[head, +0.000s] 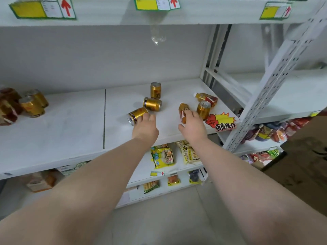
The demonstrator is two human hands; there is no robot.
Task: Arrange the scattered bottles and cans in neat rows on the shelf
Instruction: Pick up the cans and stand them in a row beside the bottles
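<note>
On the white middle shelf (70, 135), both bare arms reach in from below. The left hand (146, 127) is released, its fingers fairly straight, the fingertips (150, 118) touching the near gold can (137, 115), which lies on its side with its silver end toward the shelf's front edge. The right hand (192, 127) grasps the amber bottle (183, 110), fingers curled over its right side and the thumb spread below its lower end; the bottle tilts away from the viewer, and whether its base touches the shelf cannot be told. Just behind the near gold can a second gold can (152, 103) lies on its side, and touching it from behind stands an upright gold can (155, 90). To the right of the amber bottle another upright can (203, 107) stands close to the hand, and right behind it a yellow-capped bottle (206, 99) lies on its side. Well apart, at the shelf's left end, a pair of gold cans (33, 105) stands beside brown snack bags (8, 106). A red and yellow promotional tag (222, 122) sits on the shelf's front edge near the right hand. Yellow price labels (42, 9) with red arrows hang along the shelf above, and yellow snack packets (161, 155) lie on the shelf below.
</note>
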